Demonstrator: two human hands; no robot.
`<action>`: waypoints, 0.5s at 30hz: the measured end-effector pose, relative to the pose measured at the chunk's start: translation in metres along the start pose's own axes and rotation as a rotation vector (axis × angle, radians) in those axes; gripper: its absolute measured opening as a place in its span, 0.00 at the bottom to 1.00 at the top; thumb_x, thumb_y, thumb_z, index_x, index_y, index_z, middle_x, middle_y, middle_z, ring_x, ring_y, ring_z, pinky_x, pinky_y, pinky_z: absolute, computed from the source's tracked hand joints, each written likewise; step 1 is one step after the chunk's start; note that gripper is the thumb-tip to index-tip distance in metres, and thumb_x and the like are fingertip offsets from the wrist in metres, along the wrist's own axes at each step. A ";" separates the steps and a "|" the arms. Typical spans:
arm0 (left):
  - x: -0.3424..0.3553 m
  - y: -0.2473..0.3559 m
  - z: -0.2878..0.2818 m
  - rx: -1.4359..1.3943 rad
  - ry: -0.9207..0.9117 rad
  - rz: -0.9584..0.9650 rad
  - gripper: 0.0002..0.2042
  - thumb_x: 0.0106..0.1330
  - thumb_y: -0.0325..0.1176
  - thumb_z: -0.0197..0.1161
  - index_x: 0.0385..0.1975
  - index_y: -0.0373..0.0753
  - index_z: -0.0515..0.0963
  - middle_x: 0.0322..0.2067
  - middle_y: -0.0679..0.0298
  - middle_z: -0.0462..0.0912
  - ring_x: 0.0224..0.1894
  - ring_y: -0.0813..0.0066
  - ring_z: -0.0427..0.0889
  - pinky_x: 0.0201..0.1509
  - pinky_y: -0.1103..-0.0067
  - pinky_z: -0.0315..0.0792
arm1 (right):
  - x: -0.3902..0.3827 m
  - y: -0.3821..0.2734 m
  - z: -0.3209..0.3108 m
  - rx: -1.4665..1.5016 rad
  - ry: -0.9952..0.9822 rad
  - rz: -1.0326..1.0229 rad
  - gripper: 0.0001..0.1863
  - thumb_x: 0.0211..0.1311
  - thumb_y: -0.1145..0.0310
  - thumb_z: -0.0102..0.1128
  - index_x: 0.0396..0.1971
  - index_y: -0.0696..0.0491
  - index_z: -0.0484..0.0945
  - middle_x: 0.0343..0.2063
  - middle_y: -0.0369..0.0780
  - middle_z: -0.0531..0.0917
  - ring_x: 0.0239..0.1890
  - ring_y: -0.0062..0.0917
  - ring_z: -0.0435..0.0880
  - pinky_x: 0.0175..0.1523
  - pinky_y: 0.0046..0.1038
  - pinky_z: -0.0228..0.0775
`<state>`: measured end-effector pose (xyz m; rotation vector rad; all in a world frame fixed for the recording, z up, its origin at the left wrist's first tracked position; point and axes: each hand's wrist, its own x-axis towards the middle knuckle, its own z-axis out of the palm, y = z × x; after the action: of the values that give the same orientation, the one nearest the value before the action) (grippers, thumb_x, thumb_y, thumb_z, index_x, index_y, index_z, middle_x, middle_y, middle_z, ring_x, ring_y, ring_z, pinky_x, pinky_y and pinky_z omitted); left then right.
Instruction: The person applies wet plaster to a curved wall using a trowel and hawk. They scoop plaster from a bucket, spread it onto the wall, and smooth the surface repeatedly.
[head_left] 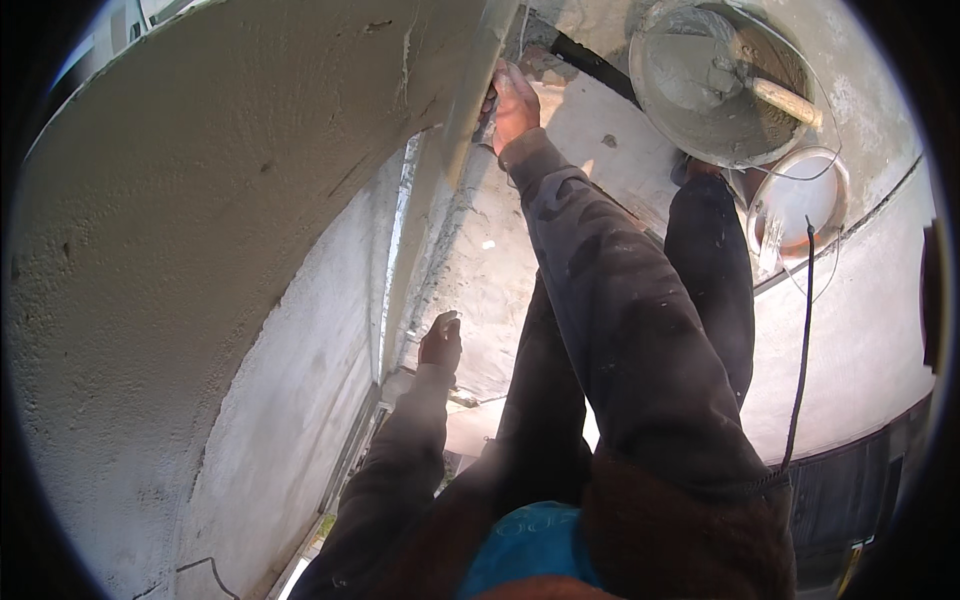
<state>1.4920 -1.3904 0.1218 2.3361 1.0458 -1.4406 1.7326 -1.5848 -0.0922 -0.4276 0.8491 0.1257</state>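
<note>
A wall with wet grey plaster (180, 200) fills the left side, and a long pale strip (462, 125) runs along its edge. At the far end of this edge, my right hand (515, 105) is closed with its fingers curled toward the strip. What it grips is hidden behind the fingers. My left hand (440, 342) is nearer to me, beside the lower part of the edge. Its fingers are loosely bent and apart, with nothing visible in them.
A large round basin of grey mortar (690, 135) stands at the far right, with a wooden-handled tool (785, 100) in it. Beside it is a white bucket (800, 205) holding a brush (770, 245). A dark cord (805, 340) hangs at right. My legs stand between wall and containers.
</note>
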 end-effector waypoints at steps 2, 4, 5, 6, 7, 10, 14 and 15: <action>-0.007 -0.072 0.018 -0.061 -0.019 -0.060 0.20 0.68 0.46 0.56 0.56 0.46 0.76 0.41 0.54 0.86 0.44 0.62 0.84 0.51 0.70 0.75 | 0.015 0.017 0.004 -0.015 0.031 0.020 0.12 0.73 0.58 0.52 0.44 0.50 0.78 0.23 0.29 0.71 0.25 0.16 0.68 0.29 0.23 0.64; -0.015 -0.114 0.028 -0.131 -0.038 -0.078 0.20 0.67 0.46 0.57 0.56 0.45 0.76 0.41 0.55 0.86 0.44 0.64 0.84 0.50 0.70 0.75 | 0.025 0.024 0.009 -0.076 0.108 0.026 0.11 0.72 0.58 0.52 0.39 0.49 0.78 0.20 0.28 0.69 0.21 0.16 0.66 0.25 0.23 0.61; -0.020 -0.120 0.028 -0.189 -0.055 -0.123 0.20 0.67 0.45 0.57 0.56 0.45 0.77 0.42 0.55 0.85 0.44 0.65 0.84 0.50 0.70 0.75 | 0.026 0.026 0.013 -0.101 0.139 0.032 0.11 0.72 0.57 0.52 0.37 0.49 0.77 0.20 0.28 0.68 0.20 0.16 0.65 0.24 0.24 0.60; -0.024 -0.123 0.029 -0.246 -0.073 -0.165 0.20 0.67 0.45 0.57 0.56 0.44 0.77 0.43 0.54 0.85 0.45 0.65 0.84 0.50 0.70 0.75 | 0.025 0.027 0.018 -0.125 0.172 0.036 0.11 0.72 0.57 0.53 0.36 0.48 0.76 0.19 0.28 0.67 0.19 0.16 0.64 0.23 0.24 0.59; -0.025 -0.126 0.030 -0.300 -0.092 -0.206 0.20 0.67 0.44 0.57 0.56 0.43 0.77 0.44 0.54 0.84 0.45 0.66 0.84 0.50 0.70 0.75 | 0.023 0.028 0.022 -0.147 0.206 0.038 0.11 0.72 0.57 0.53 0.34 0.48 0.75 0.18 0.28 0.66 0.18 0.16 0.63 0.22 0.24 0.58; -0.029 -0.103 0.018 -0.423 -0.109 -0.171 0.19 0.70 0.39 0.56 0.57 0.37 0.74 0.46 0.54 0.84 0.44 0.67 0.84 0.46 0.74 0.76 | 0.010 0.027 0.038 -0.035 0.165 0.056 0.10 0.72 0.58 0.54 0.34 0.47 0.75 0.18 0.27 0.66 0.17 0.15 0.61 0.21 0.23 0.55; -0.022 -0.114 0.016 -0.322 -0.098 0.124 0.18 0.73 0.39 0.53 0.58 0.36 0.72 0.46 0.55 0.85 0.45 0.68 0.84 0.45 0.77 0.75 | -0.028 0.016 0.071 -0.070 0.104 -0.098 0.09 0.72 0.61 0.55 0.33 0.49 0.75 0.16 0.26 0.65 0.15 0.12 0.60 0.19 0.20 0.52; -0.021 -0.111 0.015 -0.295 -0.089 0.190 0.19 0.73 0.39 0.53 0.58 0.36 0.72 0.46 0.56 0.85 0.46 0.68 0.84 0.45 0.77 0.74 | -0.038 0.012 0.079 -0.076 0.100 -0.107 0.09 0.72 0.61 0.55 0.33 0.49 0.75 0.16 0.26 0.65 0.15 0.11 0.60 0.18 0.19 0.52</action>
<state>1.4022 -1.3266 0.1522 2.0802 0.9147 -1.2172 1.7596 -1.5388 -0.0219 -0.5529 0.9194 0.0381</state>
